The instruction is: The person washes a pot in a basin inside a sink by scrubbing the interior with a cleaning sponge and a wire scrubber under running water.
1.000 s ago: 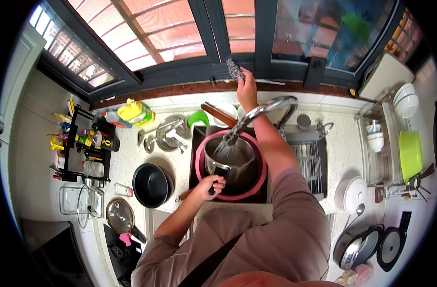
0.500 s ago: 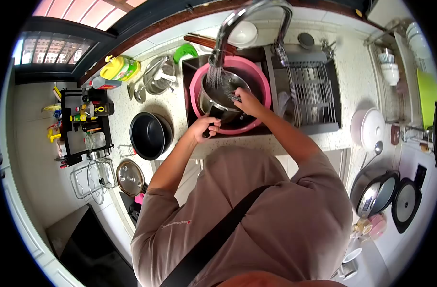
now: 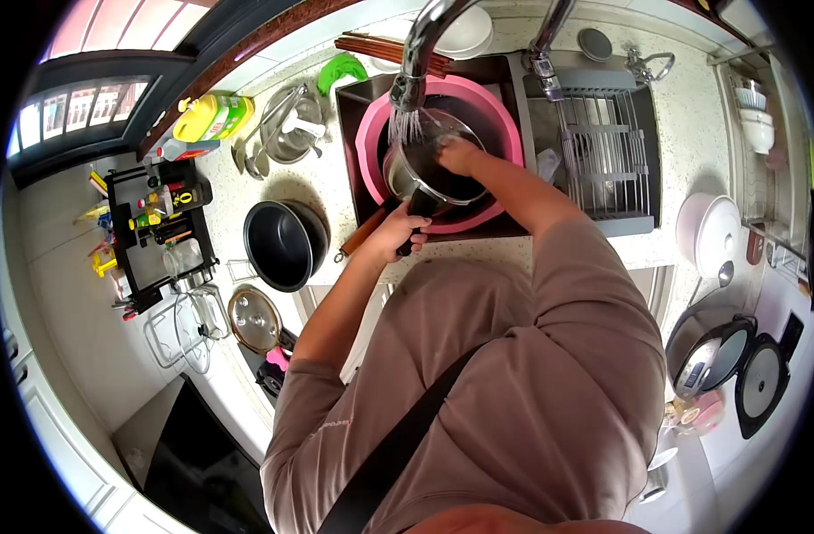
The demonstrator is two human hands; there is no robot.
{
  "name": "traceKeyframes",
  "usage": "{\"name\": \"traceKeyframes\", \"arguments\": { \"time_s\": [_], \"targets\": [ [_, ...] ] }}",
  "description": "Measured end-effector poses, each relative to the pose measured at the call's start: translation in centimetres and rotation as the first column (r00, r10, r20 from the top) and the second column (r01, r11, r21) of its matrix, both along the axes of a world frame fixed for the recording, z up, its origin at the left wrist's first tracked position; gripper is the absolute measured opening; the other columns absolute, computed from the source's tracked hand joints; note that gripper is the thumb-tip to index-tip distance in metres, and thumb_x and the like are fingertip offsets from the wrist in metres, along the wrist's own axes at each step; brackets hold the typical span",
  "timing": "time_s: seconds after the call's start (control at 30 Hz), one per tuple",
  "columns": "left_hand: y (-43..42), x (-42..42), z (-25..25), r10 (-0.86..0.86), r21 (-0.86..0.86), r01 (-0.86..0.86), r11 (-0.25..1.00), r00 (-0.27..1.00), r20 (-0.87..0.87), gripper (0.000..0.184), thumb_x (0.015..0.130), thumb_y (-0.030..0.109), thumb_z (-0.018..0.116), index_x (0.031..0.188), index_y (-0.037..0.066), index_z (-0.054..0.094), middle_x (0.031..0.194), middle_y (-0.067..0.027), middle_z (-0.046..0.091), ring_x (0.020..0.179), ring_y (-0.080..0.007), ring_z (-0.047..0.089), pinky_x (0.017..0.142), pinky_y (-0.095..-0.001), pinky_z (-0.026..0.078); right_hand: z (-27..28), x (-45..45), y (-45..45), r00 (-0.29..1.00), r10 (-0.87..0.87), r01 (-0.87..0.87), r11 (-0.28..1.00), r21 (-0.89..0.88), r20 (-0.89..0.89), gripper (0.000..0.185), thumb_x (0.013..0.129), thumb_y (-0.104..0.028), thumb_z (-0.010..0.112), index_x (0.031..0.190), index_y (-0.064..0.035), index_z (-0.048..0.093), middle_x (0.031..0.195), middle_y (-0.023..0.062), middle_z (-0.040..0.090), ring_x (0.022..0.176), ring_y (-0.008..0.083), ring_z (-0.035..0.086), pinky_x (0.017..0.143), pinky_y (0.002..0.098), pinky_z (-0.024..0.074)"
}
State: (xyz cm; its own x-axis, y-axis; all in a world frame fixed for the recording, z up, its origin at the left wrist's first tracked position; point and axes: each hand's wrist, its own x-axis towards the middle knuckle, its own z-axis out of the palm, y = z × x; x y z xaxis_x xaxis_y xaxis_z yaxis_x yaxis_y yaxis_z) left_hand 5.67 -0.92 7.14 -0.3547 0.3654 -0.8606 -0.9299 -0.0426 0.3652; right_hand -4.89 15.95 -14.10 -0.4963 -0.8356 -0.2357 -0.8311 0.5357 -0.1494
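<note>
Over the pink basin (image 3: 368, 149) a steel pot (image 3: 422, 169) is held tilted, its mouth turned up toward the faucet. My left hand (image 3: 398, 233) is closed around the pot's black handle (image 3: 417, 210). Inside the pot is my right hand (image 3: 460, 157), its fingers partly hidden against the inner wall. A steel wool scrubber showed in that hand a moment earlier; it is barely visible now. Water sprays from the faucet head (image 3: 409, 93) into the pot. A brown wooden handle (image 3: 368, 230) sticks out over the sink edge beside my left hand.
A black inner pot (image 3: 280, 246) stands left of the sink (image 3: 346, 111), near a metal bowl with utensils (image 3: 293, 125). Chopsticks (image 3: 393, 52) and a green cloth (image 3: 342, 71) lie behind. A wire dish rack (image 3: 607, 160) fills the right basin.
The pot has tilted and its handle has swung to the right with my left hand. My right hand has gone deeper into the pot. The wooden handle has come into view.
</note>
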Motion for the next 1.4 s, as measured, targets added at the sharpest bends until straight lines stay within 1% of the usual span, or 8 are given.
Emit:
{"name": "traceKeyframes", "arguments": {
  "time_s": [0.2, 0.27, 0.57, 0.63, 0.87, 1.2, 1.27, 1.4],
  "targets": [
    [0.6, 0.0, -1.2, 0.139, -0.011, -0.139, 0.990, 0.990, 0.018, 0.027, 0.083, 0.004, 0.055, 0.101, 0.014, 0.038, 0.072, -0.0028, 0.047, 0.048, -0.0077, 0.041, 0.040, -0.0219, 0.032, 1.7, -2.2, 1.0, 0.921, -0.030, -0.138, 0.906, -0.400, -0.388, 0.022, 0.082, -0.025, 0.053, 0.090, -0.0168, 0.071, 0.108, 0.0019, 0.060, 0.108, 0.0200, 0.049, 0.092, 0.0365, 0.0404],
    [0.5, 0.1, -2.2, 0.165, -0.001, -0.165, 0.986, 0.986, 0.036, 0.027, 0.083, 0.004, 0.055, 0.101, 0.014, 0.038, 0.072, -0.0029, 0.047, 0.048, -0.0079, 0.041, 0.039, -0.0219, 0.032, 1.4, -0.2, 1.4, 0.988, 0.151, -0.150, 0.974, 0.169, 0.006, 0.022, 0.082, -0.023, 0.052, 0.091, -0.0165, 0.071, 0.120, 0.0027, 0.055, 0.114, 0.0212, 0.047, 0.096, 0.0361, 0.0371],
    [1.3, 2.5, -4.2, 0.196, 0.054, -0.197, 0.979, 0.980, 0.021, 0.033, 0.084, 0.005, 0.056, 0.109, 0.010, 0.035, 0.072, -0.0051, 0.048, 0.049, -0.0112, 0.044, 0.040, -0.0258, 0.037, 3.5, 1.7, 1.9, 0.606, -0.141, -0.116, 0.958, 0.262, 0.783, 0.025, 0.081, -0.020, 0.054, 0.096, -0.0075, 0.070, 0.114, 0.0140, 0.062, 0.111, 0.0279, 0.056, 0.094, 0.0437, 0.0418],
    [1.6, 3.3, -5.1, 0.210, 0.049, -0.210, 0.977, 0.978, -0.002, 0.033, 0.084, 0.005, 0.056, 0.109, 0.010, 0.035, 0.072, -0.0050, 0.048, 0.049, -0.0113, 0.044, 0.040, -0.0260, 0.037, 3.8, 0.6, 3.6, 0.948, 0.106, -0.219, 0.900, 0.377, 0.299, 0.025, 0.082, -0.023, 0.054, 0.095, -0.0100, 0.070, 0.127, 0.0107, 0.054, 0.121, 0.0261, 0.046, 0.101, 0.0430, 0.0357],
    [1.7, 4.3, -5.8, 0.324, 0.111, -0.324, 0.940, 0.946, 0.017, 0.027, 0.088, 0.009, 0.057, 0.107, 0.014, 0.037, 0.070, -0.0022, 0.046, 0.046, -0.0096, 0.041, 0.039, -0.0241, 0.034, -0.3, -2.9, 3.3, 0.911, 0.236, -0.272, 0.960, -0.063, -0.337, 0.029, 0.081, -0.025, 0.052, 0.100, -0.0142, 0.070, 0.128, 0.0054, 0.054, 0.124, 0.0232, 0.040, 0.107, 0.0395, 0.0258],
    [2.0, 5.9, -7.4, 0.386, 0.129, -0.379, 0.916, 0.922, -0.029, 0.030, 0.090, 0.013, 0.059, 0.110, 0.014, 0.036, 0.069, -0.0018, 0.046, 0.046, -0.0096, 0.041, 0.039, -0.0239, 0.034, 1.9, 1.3, 1.8, 0.454, -0.265, -0.078, 0.939, 0.334, 0.851, 0.031, 0.083, -0.016, 0.049, 0.108, -0.0073, 0.067, 0.114, 0.0127, 0.064, 0.098, 0.0274, 0.062, 0.087, 0.0391, 0.0463],
    [2.2, 6.1, -7.6, 0.382, 0.135, -0.374, 0.917, 0.923, -0.038, 0.031, 0.090, 0.014, 0.059, 0.111, 0.014, 0.036, 0.069, -0.0016, 0.046, 0.046, -0.0095, 0.041, 0.039, -0.0238, 0.034, 1.4, -0.2, 2.2, 0.913, 0.033, -0.249, 0.834, 0.492, 0.408, 0.028, 0.083, -0.019, 0.052, 0.104, -0.0085, 0.068, 0.107, 0.0099, 0.066, 0.100, 0.0273, 0.059, 0.091, 0.0408, 0.0435],
    [2.4, 6.5, -8.6, 0.390, 0.133, -0.378, 0.916, 0.918, -0.074, 0.033, 0.090, 0.013, 0.059, 0.113, 0.015, 0.036, 0.069, -0.0014, 0.047, 0.045, -0.0093, 0.040, 0.038, -0.0238, 0.034, -1.5, -2.4, 3.2, 0.886, 0.399, -0.279, 0.866, 0.415, -0.236, 0.025, 0.083, -0.023, 0.053, 0.098, -0.0117, 0.070, 0.100, 0.0087, 0.066, 0.102, 0.0266, 0.056, 0.094, 0.0408, 0.0392]
  ]
}}
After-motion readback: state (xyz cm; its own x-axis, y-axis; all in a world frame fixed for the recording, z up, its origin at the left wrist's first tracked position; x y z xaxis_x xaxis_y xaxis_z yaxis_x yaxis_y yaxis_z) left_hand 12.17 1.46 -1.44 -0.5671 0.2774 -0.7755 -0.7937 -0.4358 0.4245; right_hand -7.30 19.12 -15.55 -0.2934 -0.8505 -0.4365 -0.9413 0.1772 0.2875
